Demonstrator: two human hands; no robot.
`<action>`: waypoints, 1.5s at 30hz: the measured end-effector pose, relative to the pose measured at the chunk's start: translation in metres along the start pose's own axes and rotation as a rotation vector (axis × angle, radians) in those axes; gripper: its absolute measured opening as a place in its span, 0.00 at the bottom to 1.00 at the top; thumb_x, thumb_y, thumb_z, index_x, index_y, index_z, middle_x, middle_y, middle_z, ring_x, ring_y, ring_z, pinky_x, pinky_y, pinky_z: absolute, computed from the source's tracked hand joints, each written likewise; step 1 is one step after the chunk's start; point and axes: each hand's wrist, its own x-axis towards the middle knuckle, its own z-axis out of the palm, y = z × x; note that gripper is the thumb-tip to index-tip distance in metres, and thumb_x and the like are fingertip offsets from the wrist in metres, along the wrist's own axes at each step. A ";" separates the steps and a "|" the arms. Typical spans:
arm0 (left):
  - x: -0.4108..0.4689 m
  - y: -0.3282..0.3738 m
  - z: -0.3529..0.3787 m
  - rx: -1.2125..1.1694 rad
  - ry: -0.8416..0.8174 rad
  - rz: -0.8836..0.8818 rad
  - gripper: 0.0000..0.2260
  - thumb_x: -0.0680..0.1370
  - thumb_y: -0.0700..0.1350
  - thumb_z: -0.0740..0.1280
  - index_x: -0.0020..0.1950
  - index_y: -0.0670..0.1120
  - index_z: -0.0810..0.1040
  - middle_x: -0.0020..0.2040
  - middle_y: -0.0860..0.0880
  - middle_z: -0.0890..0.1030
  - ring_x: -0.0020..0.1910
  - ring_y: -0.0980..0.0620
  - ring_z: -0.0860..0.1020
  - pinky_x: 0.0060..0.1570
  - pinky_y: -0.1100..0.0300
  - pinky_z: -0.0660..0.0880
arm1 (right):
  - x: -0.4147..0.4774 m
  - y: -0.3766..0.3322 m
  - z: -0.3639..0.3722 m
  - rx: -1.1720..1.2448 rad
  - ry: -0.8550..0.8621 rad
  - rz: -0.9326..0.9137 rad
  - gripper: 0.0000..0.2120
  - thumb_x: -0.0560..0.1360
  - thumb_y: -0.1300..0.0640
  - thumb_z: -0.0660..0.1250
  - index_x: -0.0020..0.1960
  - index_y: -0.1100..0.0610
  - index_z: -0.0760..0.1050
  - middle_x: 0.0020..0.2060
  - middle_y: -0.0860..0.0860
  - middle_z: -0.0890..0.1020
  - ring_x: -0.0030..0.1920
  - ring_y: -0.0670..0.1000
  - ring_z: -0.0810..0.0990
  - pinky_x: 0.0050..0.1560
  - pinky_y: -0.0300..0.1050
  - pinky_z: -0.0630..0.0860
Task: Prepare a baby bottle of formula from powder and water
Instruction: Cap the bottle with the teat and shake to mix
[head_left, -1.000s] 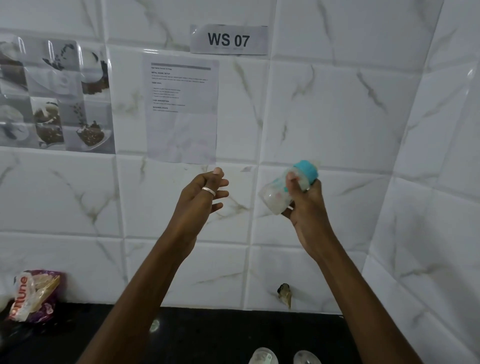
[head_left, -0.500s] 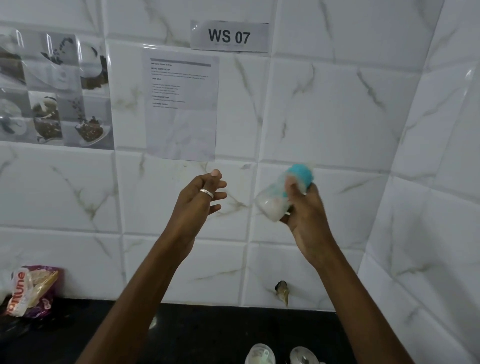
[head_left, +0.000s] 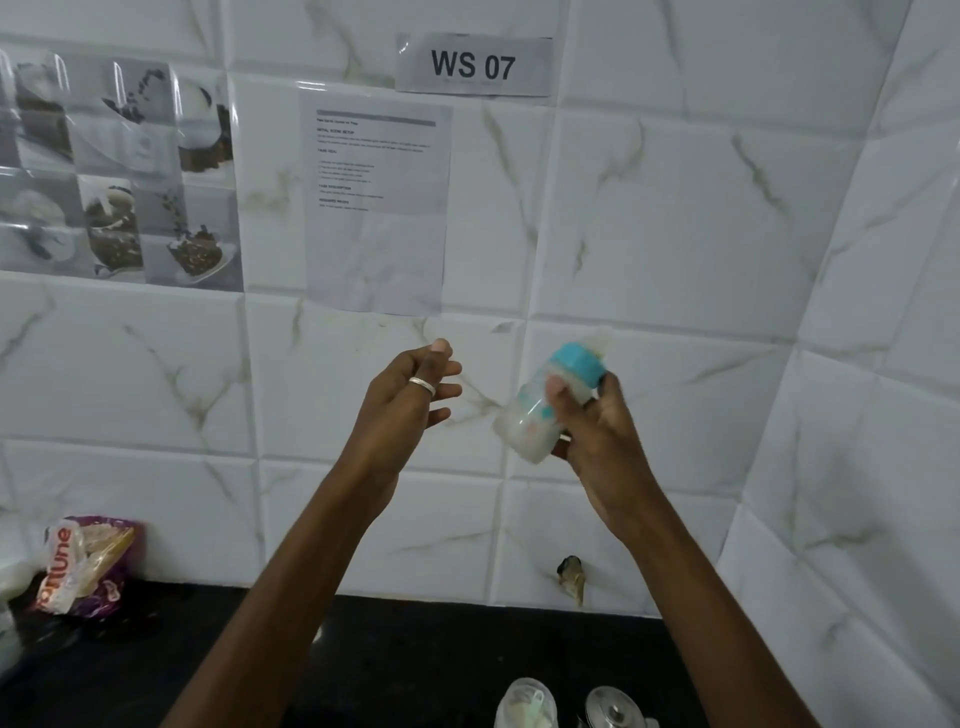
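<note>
My right hand (head_left: 597, 436) grips a small clear baby bottle (head_left: 530, 421) in the air before the tiled wall. The bottle is tilted, its teal collar (head_left: 579, 364) and pale nipple up to the right, white milky liquid inside its lower end. My left hand (head_left: 405, 405) hovers a short way left of the bottle, fingers loosely bent, a silver ring on one finger, holding nothing. At the bottom edge a clear container (head_left: 527, 706) with pale powder and a scoop sits beside a steel lidded vessel (head_left: 615, 709).
A black counter (head_left: 363, 670) runs along the bottom. A crumpled printed packet (head_left: 83, 566) lies at its far left by the wall. The tiled walls meet in a corner on the right, with a chipped spot (head_left: 571, 574) low on the back wall.
The bottle has moved slightly in my right hand, shifting down-left and then back up to the right, as in shaking. My left hand has stayed almost still.
</note>
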 end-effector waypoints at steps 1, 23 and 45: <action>-0.001 -0.001 0.000 0.000 -0.004 0.002 0.16 0.83 0.58 0.63 0.61 0.49 0.81 0.58 0.52 0.85 0.57 0.52 0.84 0.63 0.49 0.80 | 0.001 0.000 0.000 0.101 0.067 -0.022 0.25 0.70 0.44 0.69 0.65 0.51 0.69 0.57 0.51 0.80 0.57 0.51 0.83 0.55 0.54 0.83; -0.004 -0.007 0.002 0.011 -0.002 -0.022 0.15 0.83 0.58 0.62 0.61 0.50 0.80 0.58 0.53 0.85 0.57 0.52 0.84 0.63 0.49 0.80 | -0.004 0.012 0.016 -0.114 -0.057 0.076 0.24 0.71 0.43 0.70 0.64 0.47 0.69 0.60 0.51 0.80 0.59 0.53 0.83 0.56 0.51 0.84; -0.009 -0.018 -0.004 0.013 0.008 -0.032 0.16 0.84 0.57 0.62 0.65 0.49 0.80 0.59 0.51 0.85 0.57 0.52 0.84 0.64 0.48 0.79 | -0.001 0.017 0.016 0.086 0.122 0.043 0.22 0.77 0.47 0.70 0.67 0.52 0.67 0.57 0.51 0.80 0.57 0.51 0.84 0.54 0.50 0.84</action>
